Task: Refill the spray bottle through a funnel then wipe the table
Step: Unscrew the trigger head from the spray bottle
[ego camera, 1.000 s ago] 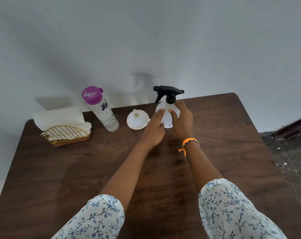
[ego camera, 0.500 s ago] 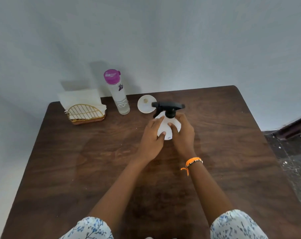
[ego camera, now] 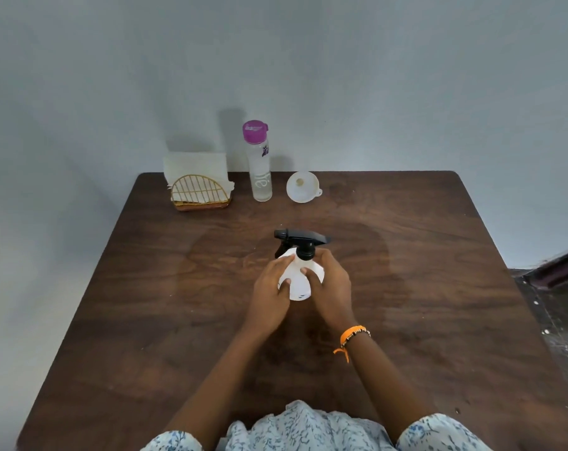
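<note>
A: Fingers?
B: Left hand (ego camera: 269, 289) and right hand (ego camera: 331, 288), fingers curled round the white body of the spray bottle (ego camera: 297, 283), one on each side.

A: Bottle's place?
B: Upright, mid-table (ego camera: 439, 288), black trigger head on top, nozzle pointing left.

A: Far edge, by the wall?
B: Funnel (ego camera: 303, 187), mouth up. Left of it a clear bottle with a purple cap (ego camera: 260, 164). Further left a wire holder of napkins (ego camera: 198, 187).

A: Other items?
B: Orange band (ego camera: 352, 335) on the right wrist.
</note>
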`<state>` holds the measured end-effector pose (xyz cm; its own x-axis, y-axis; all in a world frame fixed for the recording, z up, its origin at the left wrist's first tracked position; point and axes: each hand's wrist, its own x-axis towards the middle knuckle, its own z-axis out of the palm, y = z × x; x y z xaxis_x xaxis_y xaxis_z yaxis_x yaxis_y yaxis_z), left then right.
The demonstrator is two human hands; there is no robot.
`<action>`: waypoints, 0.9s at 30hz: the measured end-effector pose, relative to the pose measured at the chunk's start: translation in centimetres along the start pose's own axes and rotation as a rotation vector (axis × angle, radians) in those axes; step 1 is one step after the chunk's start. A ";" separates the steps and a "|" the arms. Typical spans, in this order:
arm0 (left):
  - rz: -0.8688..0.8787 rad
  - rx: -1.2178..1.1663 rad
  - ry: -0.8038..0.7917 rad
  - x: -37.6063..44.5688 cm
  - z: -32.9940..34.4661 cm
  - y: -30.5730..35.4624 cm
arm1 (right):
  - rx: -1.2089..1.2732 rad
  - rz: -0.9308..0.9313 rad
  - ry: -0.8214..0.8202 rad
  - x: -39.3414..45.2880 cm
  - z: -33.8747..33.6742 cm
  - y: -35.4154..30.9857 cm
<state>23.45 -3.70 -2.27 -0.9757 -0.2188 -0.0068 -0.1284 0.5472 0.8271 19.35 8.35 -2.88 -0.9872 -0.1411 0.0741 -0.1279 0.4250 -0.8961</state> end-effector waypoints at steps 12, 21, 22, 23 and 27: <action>-0.005 -0.036 -0.029 -0.8 0.5 -2.2 | -0.048 -0.028 -0.028 -0.8 0.6 0.3; -0.030 -0.020 -0.014 -0.1 1.5 -2.1 | 0.084 0.054 -0.026 0.1 0.5 -1.5; -0.015 -0.007 -0.009 -0.1 1.9 -2.2 | 0.093 0.044 -0.023 0.1 0.7 -1.7; -0.003 0.000 -0.007 -0.1 2.2 -2.3 | 0.102 0.044 -0.008 0.2 1.1 -1.9; 0.017 0.006 -0.003 -0.1 2.5 -2.8 | 0.139 0.081 0.089 0.5 1.8 -2.6</action>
<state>23.47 -3.15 -6.03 -0.9784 -0.2068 0.0052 -0.1131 0.5559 0.8235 19.32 5.55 -1.27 -0.9991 -0.0290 0.0321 -0.0394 0.3035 -0.9520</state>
